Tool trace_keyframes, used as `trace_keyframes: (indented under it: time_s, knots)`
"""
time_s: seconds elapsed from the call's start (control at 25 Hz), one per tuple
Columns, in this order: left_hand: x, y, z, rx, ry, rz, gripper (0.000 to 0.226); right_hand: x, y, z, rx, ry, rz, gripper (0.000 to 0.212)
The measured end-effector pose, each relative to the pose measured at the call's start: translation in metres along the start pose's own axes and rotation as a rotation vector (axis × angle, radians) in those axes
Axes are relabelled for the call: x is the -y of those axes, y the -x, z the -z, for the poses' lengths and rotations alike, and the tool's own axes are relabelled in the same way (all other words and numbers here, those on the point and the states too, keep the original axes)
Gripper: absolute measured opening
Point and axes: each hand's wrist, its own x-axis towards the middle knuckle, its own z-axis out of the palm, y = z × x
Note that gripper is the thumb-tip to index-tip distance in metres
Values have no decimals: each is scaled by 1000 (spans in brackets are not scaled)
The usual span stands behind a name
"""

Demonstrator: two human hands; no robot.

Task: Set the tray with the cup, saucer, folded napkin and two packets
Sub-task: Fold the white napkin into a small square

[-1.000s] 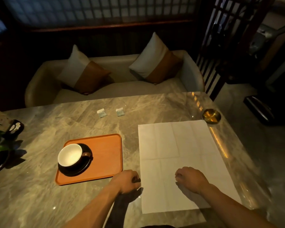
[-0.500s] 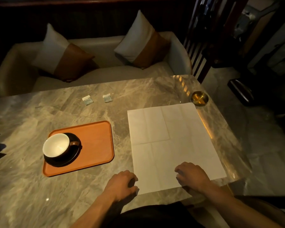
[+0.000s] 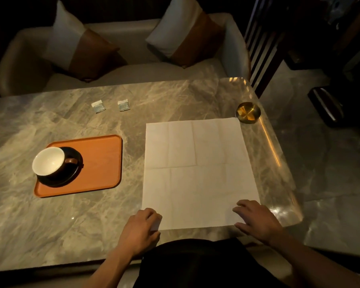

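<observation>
A white napkin [image 3: 197, 171] lies unfolded and flat on the marble table [image 3: 50, 221]. My left hand [image 3: 142, 230] pinches its near left corner, which is lifted a little. My right hand [image 3: 256, 219] lies on the near right corner with its fingers curled at the napkin's edge. An orange tray [image 3: 103, 161] sits to the left, carrying a white-lined cup [image 3: 48, 162] on a dark saucer [image 3: 71, 175] at its left end. Two small packets [image 3: 98, 107] [image 3: 123, 105] lie apart on the table beyond the tray.
A brass dish [image 3: 247, 112] stands at the napkin's far right corner, close to the table's right edge. A cream sofa [image 3: 133, 71] with two cushions runs along the far side. A dark slatted screen [image 3: 262, 44] stands at the right.
My view has tilted down and closer to the table. My right hand has slid right to the napkin's near right corner, and my left hand now has the near left corner lifted.
</observation>
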Motion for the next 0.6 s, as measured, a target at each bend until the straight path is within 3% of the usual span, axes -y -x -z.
trace_keyframes:
  time_s: [0.28,0.48,0.6]
  knots:
    - [-30,7,4,-6,-176,10,40,-36,12,4,-51,63,259,59]
    - [-46,7,8,90,-358,22,65,-47,13,9,-56,135,380,52]
    - [-49,6,2,107,-371,74,62,-49,13,12,-61,191,431,50]
